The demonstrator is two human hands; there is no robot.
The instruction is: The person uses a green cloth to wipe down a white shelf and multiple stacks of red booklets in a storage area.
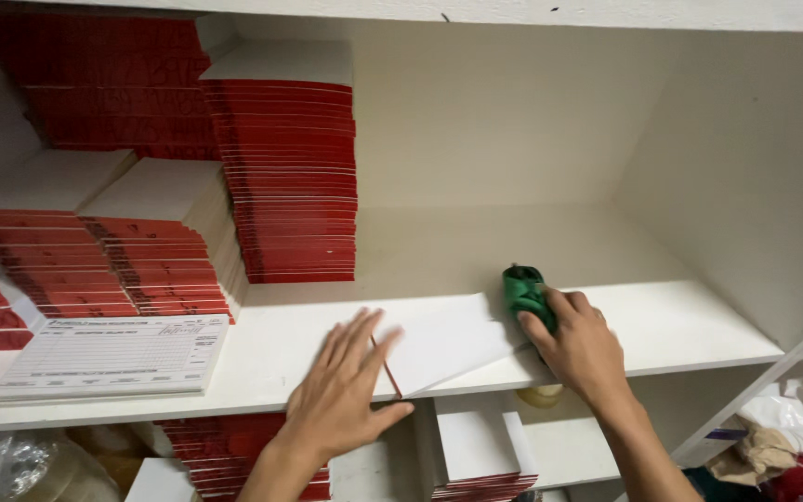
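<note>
- My left hand point(341, 390) lay flat on the white shelf point(680, 325), with the fingers point(357, 336) released and spread, and it held nothing.
- The fingertips of this hand touched the near edge of a thin white booklet point(443, 344) with a red spine, which lay tilted on the shelf between my two hands.
- My right hand point(580, 346) was clenched around a green cloth point(524, 290) and pressed it on the shelf, just beside the far right corner of the booklet.
- On the left side of the shelf stood tall stacks of red-spined booklets point(290, 177), with lower stacks point(155, 242) beside them.
- In front of the lower stacks lay a white printed form pad point(113, 358), well apart from my hands.
- More red-spined booklets point(225, 451) were on the shelf below.
</note>
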